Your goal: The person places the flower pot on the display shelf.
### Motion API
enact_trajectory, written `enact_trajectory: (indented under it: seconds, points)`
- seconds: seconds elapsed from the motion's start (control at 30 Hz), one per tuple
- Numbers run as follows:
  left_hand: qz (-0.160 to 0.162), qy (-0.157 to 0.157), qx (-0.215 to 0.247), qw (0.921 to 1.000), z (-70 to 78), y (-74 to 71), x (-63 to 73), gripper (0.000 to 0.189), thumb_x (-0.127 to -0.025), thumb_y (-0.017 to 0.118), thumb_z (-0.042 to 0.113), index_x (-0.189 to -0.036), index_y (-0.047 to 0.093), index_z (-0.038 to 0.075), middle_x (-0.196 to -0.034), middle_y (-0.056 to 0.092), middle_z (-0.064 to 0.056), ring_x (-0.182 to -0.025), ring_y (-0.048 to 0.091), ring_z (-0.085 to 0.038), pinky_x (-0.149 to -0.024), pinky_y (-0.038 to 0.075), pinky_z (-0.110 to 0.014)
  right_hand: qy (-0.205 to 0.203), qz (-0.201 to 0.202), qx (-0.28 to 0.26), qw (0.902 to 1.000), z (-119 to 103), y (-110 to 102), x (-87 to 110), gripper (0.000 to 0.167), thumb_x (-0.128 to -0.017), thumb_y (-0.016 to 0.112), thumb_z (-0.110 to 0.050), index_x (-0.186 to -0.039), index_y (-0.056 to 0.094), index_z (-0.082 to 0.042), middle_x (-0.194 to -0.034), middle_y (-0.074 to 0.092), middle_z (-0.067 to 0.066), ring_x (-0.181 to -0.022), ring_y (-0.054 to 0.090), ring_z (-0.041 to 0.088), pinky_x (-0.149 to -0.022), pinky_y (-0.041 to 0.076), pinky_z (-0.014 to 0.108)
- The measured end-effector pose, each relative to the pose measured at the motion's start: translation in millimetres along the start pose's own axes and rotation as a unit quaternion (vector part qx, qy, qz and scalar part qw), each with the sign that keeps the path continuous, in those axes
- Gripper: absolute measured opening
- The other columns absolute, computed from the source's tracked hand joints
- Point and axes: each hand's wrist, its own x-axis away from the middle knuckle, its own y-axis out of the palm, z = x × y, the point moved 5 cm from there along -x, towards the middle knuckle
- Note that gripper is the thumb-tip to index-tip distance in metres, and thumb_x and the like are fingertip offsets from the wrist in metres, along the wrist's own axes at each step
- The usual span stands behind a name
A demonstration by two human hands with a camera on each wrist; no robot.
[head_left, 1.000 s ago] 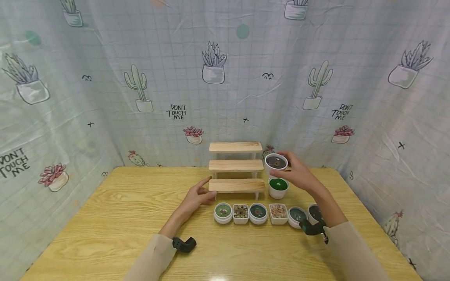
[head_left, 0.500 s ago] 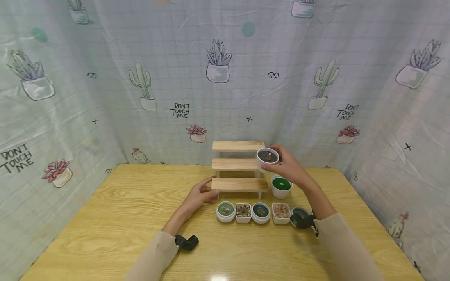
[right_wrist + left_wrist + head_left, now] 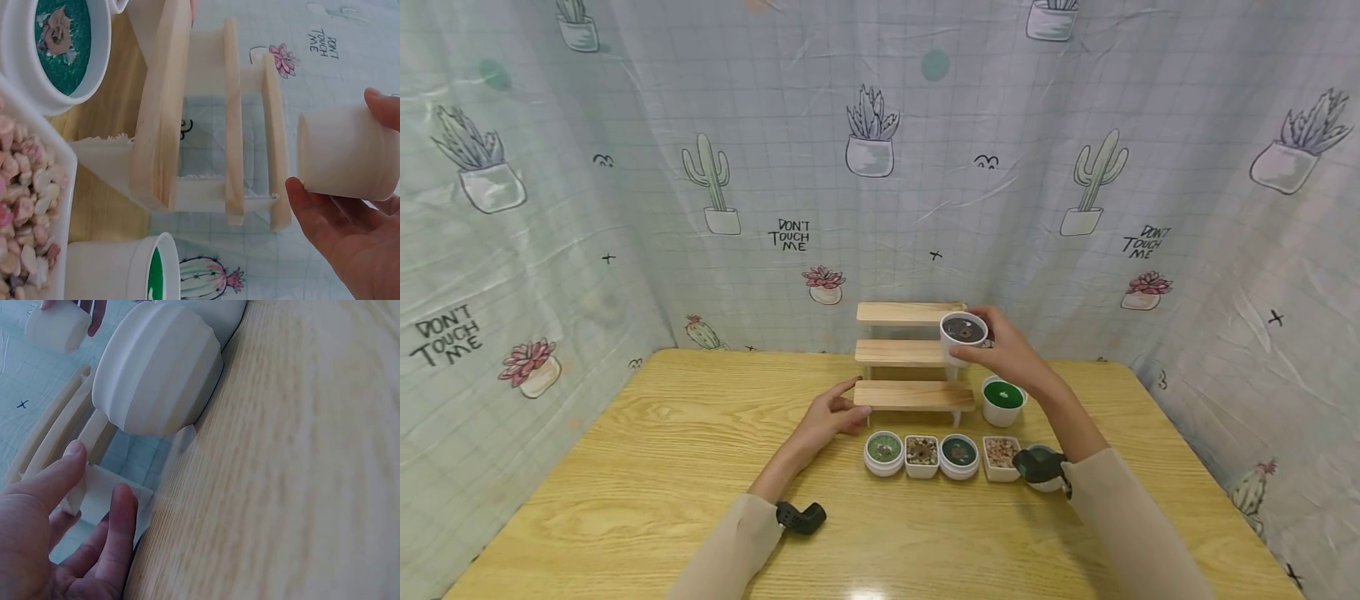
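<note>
My right hand (image 3: 1006,350) grips a round white pot (image 3: 962,342) with a dark grey fill, fingers and thumb around its side. In the head view it overlaps the right end of the upper two steps of a wooden tiered stand (image 3: 913,395). The right wrist view shows the pot (image 3: 340,153) from the side, a small gap from the top step (image 3: 276,144). My left hand (image 3: 826,422) holds the left end of the lowest step. In the left wrist view, its thumb lies on the plank end and its fingers reach the white side support (image 3: 107,490).
Before the stand, a row holds a light-green-filled pot (image 3: 884,454), a square gravel pot (image 3: 921,457), a teal-filled pot (image 3: 959,457) and a square pink-stone pot (image 3: 1002,458). Another pot (image 3: 1047,483) sits partly behind the right wrist camera. A green-filled pot (image 3: 1003,402) stands right of the stand.
My right hand has carried the dark grey-filled pot leftward and slightly up, from above the green-filled pot to the stand's upper right end. The left hand stays on the lowest step.
</note>
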Motion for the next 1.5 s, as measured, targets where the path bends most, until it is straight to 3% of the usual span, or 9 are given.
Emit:
enact_trajectory:
  seconds: [0.17, 0.43, 0.67, 1.13, 1.37, 1.5]
  points:
    - [-0.002, -0.002, 0.000, 1.0000, -1.3, -0.7, -0.1, 0.079, -0.096, 0.076, 0.029, -0.162, 0.034, 0.018, -0.115, 0.069, -0.018, -0.093, 0.076, -0.024, -0.087, 0.065, -0.036, -0.001, -0.003, -0.006, 1.0000, -2, 3, -7.7, 0.077, -0.092, 0.079, -0.030, -0.152, 0.038, -0.003, -0.146, 0.052, 0.019, -0.131, 0.055, 0.036, -0.107, 0.049, 0.048]
    - [-0.004, -0.006, 0.002, 1.0000, -2.4, -1.6, -0.4, 0.079, -0.096, 0.076, 0.030, -0.162, 0.034, 0.019, -0.116, 0.069, -0.018, -0.094, 0.075, -0.024, -0.087, 0.065, -0.036, 0.004, -0.008, -0.019, 0.9998, -7, 6, -20.1, 0.073, -0.093, 0.078, -0.029, -0.149, 0.040, -0.003, -0.141, 0.053, 0.020, -0.124, 0.057, 0.034, -0.097, 0.051, 0.036]
    - [-0.003, -0.004, 0.000, 1.0000, -1.4, -0.5, -1.2, 0.079, -0.096, 0.076, 0.029, -0.162, 0.034, 0.019, -0.116, 0.069, -0.019, -0.093, 0.075, -0.024, -0.086, 0.065, -0.036, 0.000, -0.011, -0.018, 0.9998, -12, 8, -29.5, 0.074, -0.093, 0.079, -0.028, -0.149, 0.039, -0.002, -0.141, 0.052, 0.022, -0.125, 0.057, 0.036, -0.102, 0.051, 0.045]
    - [-0.007, -0.001, 0.007, 1.0000, 4.2, -0.2, 0.4, 0.079, -0.097, 0.075, 0.028, -0.163, 0.033, 0.015, -0.117, 0.069, -0.019, -0.092, 0.075, -0.022, -0.085, 0.065, -0.035, 0.010, -0.019, -0.048, 0.9986, -20, 24, -52.3, 0.076, -0.093, 0.078, -0.027, -0.151, 0.036, -0.003, -0.143, 0.051, 0.021, -0.125, 0.058, 0.034, -0.099, 0.054, 0.040]
    - [-0.006, -0.002, 0.007, 1.0000, 3.2, -0.4, 0.4, 0.078, -0.097, 0.075, 0.028, -0.163, 0.034, 0.016, -0.117, 0.070, -0.019, -0.093, 0.075, -0.022, -0.085, 0.065, -0.036, 0.019, -0.016, -0.044, 0.9987, -22, 31, -62.2, 0.078, -0.093, 0.079, -0.027, -0.152, 0.035, -0.003, -0.145, 0.050, 0.022, -0.130, 0.056, 0.037, -0.109, 0.051, 0.052]
    - [-0.002, -0.007, 0.006, 1.0000, 2.6, -0.9, 0.5, 0.077, -0.097, 0.076, 0.028, -0.162, 0.035, 0.018, -0.116, 0.070, -0.019, -0.092, 0.075, -0.022, -0.085, 0.065, -0.035, 0.025, -0.019, -0.024, 0.9992, -24, 36, -68.0, 0.080, -0.092, 0.079, -0.030, -0.153, 0.034, -0.004, -0.145, 0.053, 0.022, -0.132, 0.057, 0.036, -0.112, 0.050, 0.052]
